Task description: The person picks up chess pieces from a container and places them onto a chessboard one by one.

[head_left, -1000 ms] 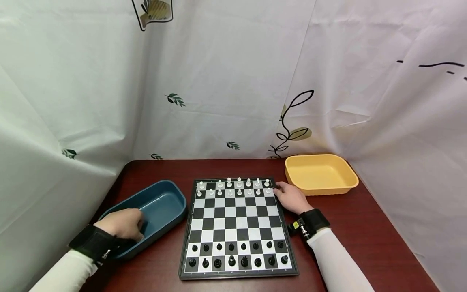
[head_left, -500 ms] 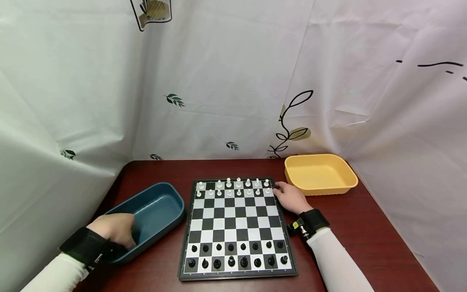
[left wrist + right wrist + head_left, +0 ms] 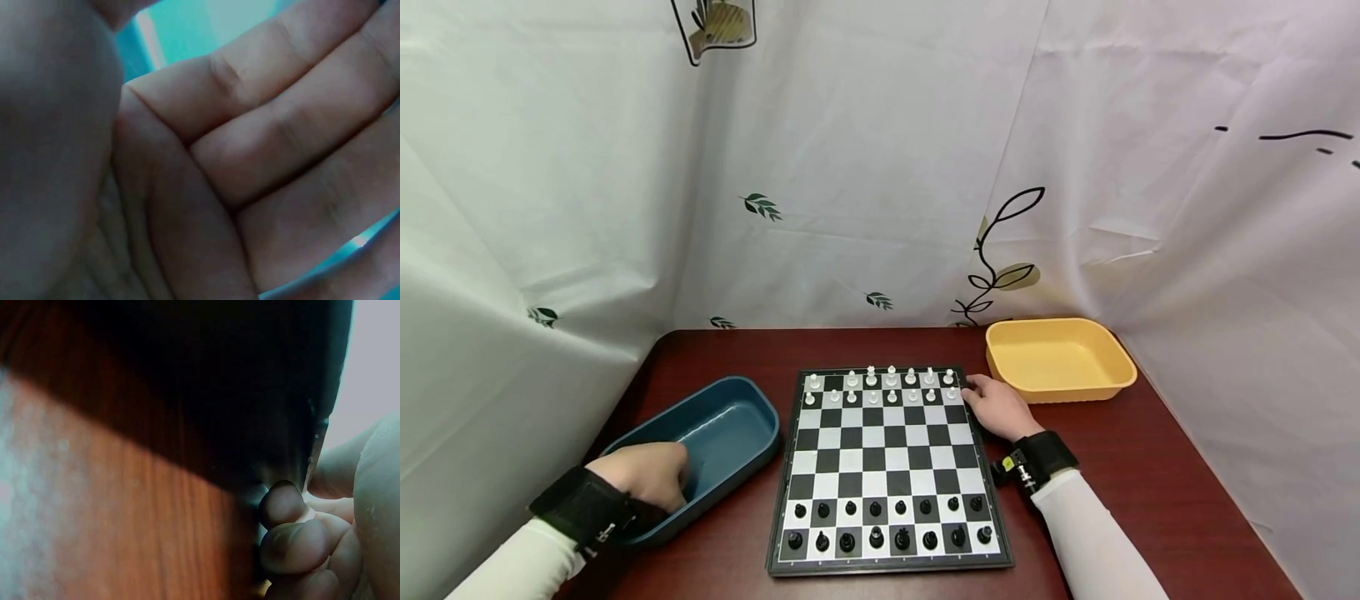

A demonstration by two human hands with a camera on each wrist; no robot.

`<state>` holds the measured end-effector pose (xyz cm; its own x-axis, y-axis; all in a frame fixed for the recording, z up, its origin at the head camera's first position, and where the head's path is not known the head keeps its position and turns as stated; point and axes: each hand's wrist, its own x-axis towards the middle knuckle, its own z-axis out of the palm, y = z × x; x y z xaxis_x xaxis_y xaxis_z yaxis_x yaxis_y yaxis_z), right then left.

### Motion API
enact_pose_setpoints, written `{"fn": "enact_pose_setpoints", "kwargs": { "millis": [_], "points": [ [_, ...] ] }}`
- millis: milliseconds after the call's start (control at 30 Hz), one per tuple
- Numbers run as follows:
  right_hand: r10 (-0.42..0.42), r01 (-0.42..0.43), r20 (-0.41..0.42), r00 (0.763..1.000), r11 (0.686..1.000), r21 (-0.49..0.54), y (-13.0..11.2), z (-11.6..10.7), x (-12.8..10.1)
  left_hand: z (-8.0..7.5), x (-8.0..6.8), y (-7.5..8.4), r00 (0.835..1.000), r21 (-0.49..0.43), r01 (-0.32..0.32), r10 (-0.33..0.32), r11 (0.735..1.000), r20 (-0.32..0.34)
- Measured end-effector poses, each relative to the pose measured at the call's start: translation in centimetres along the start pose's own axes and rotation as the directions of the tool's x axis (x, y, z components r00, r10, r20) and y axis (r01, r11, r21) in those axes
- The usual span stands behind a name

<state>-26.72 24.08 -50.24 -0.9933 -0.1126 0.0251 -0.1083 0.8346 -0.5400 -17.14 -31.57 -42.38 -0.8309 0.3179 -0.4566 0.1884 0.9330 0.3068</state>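
Observation:
My left hand [image 3: 646, 475] reaches down into the blue tray [image 3: 741, 417] at the left. Its fingertips are hidden from the head view. Close up in the left wrist view, its palm and fingers [image 3: 275, 137] fill the picture with blue plastic behind; whatever lies at the tips is out of sight. My right hand [image 3: 998, 407] grips the far right edge of the chessboard [image 3: 883, 458], thumb on one side and bent fingers [image 3: 297, 547] on the other. White chess pieces [image 3: 891, 379] fill two far rows, apart from a bare square second from left. Black chess pieces [image 3: 876, 537] stand in two near rows.
A yellow tray [image 3: 1060, 358] stands at the back right, just beyond my right hand. The dark red table [image 3: 1150, 483] carries everything. White patterned cloth [image 3: 865, 167] hangs behind it and on both sides.
My left hand has shifted a little left and down within the blue tray, then slightly back right. The tray has slid slightly. My right hand keeps its place on the board's edge.

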Motion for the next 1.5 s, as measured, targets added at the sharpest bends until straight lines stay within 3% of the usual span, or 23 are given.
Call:
{"fn": "enact_pose_setpoints", "kwargs": {
  "millis": [167,400,600,733,800,900,1033,1133,1267,1367,1500],
  "points": [
    [-0.001,0.001,0.005,1.0,1.0,0.006,0.1,0.0,0.1,-0.2,-0.4,-0.3,0.997,0.057,0.057,-0.054,0.997,-0.048],
    [-0.002,0.002,0.004,1.0,1.0,0.002,0.2,0.0,0.1,-1.0,-0.9,-1.4,0.979,0.097,0.155,-0.14,0.983,-0.145],
    [0.002,-0.002,0.009,1.0,1.0,0.01,0.1,0.0,0.0,-1.4,-0.7,-1.7,0.973,0.132,0.187,-0.165,0.973,-0.164],
    [0.004,-0.004,0.01,1.0,1.0,0.01,0.0,0.0,-0.1,-1.1,-0.4,-1.6,0.975,0.145,0.191,-0.171,0.971,-0.139],
    [0.004,-0.004,0.011,1.0,1.0,0.01,0.0,0.0,-0.1,-0.8,-0.1,-1.7,0.984,0.132,0.152,-0.139,0.979,-0.108],
    [0.005,-0.005,0.01,1.0,1.0,0.009,0.0,0.0,0.0,0.1,0.9,-2.7,0.998,0.1,0.024,-0.019,0.995,-0.055],
    [0.005,-0.005,0.009,1.0,1.0,0.007,0.1,0.1,0.1,1.4,2.7,-4.6,0.992,0.028,-0.126,0.126,0.992,0.001],
    [0.003,-0.003,0.009,1.0,1.0,0.005,0.2,0.1,0.1,1.0,2.4,-3.1,0.981,-0.052,-0.19,0.192,0.98,0.036],
    [-0.001,0.001,0.005,1.0,1.0,0.004,0.1,0.1,0.0,-0.3,1.3,0.2,0.952,-0.153,-0.287,0.3,0.946,0.067],
    [-0.002,0.002,0.003,1.0,1.0,0.005,0.0,0.0,0.0,-0.5,1.7,0.9,0.936,-0.194,-0.326,0.344,0.925,0.071],
    [-0.002,0.002,0.001,1.0,1.0,0.009,-0.1,-0.1,0.0,-0.8,2.4,1.6,0.936,-0.161,-0.34,0.35,0.927,0.04]
  ]
}}
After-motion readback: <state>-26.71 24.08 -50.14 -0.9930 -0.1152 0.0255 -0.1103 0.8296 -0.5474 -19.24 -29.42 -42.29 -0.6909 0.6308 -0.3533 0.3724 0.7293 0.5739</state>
